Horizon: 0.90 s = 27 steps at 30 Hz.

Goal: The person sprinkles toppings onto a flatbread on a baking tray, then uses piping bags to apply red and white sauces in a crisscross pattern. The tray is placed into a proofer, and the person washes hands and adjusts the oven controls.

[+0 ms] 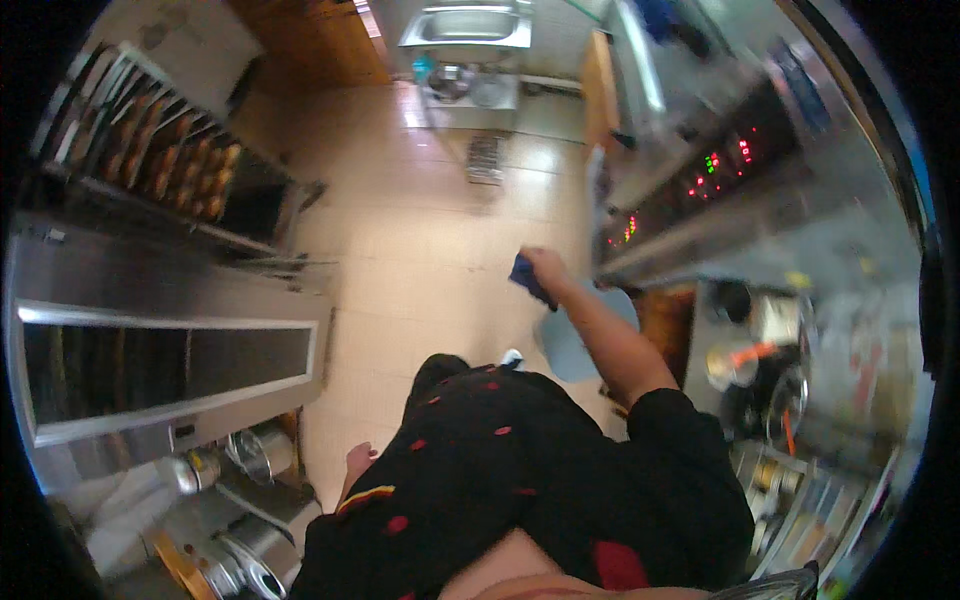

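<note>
A bunched dark blue cloth (528, 280) is gripped in my right hand (550, 273), which reaches forward over the tiled floor (420, 270). Under that forearm is a blue-grey, flat-topped object (574, 341), perhaps a bin lid or a stool. Low at my left side hangs my left hand (362, 456), small in the view. Its wrist and forearm are partly covered by my black clothing (480, 450), and whether its fingers hold anything is unclear.
On the left stand a rack of trays with browned baked goods (187, 176) and a steel cabinet with a glass door (165, 375). Ovens with lit displays (705, 169) line the right, beside a cluttered steel counter (847, 390). A steel sink (469, 28) is ahead, near a floor grate (485, 159).
</note>
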Each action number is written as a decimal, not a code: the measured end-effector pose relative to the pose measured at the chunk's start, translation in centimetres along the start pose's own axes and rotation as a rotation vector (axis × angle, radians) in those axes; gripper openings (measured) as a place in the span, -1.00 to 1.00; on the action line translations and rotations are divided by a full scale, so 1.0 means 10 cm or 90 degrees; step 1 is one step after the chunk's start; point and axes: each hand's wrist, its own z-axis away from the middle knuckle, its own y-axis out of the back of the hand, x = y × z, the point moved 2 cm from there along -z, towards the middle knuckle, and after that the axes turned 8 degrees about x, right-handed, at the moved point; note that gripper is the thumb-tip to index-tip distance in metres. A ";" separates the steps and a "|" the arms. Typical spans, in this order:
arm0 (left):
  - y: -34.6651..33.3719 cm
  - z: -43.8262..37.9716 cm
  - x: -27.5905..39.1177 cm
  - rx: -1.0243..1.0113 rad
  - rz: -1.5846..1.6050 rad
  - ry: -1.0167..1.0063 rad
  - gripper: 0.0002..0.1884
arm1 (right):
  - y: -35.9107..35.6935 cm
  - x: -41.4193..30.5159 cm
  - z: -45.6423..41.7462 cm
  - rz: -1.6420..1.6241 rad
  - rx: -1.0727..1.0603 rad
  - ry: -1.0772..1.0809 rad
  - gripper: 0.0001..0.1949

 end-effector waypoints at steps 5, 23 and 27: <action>0.23 -0.53 -0.44 -0.083 0.226 0.248 -0.77 | -0.55 -1.35 -1.64 -0.285 -0.053 -0.205 -0.67; 5.04 -7.71 0.48 0.195 0.763 0.107 -0.71 | -1.16 0.97 -1.10 0.265 -0.328 -0.672 -0.63; 5.06 -8.29 0.40 0.138 0.718 0.211 -0.79 | -1.45 1.07 -2.40 0.352 -0.304 -0.512 -0.62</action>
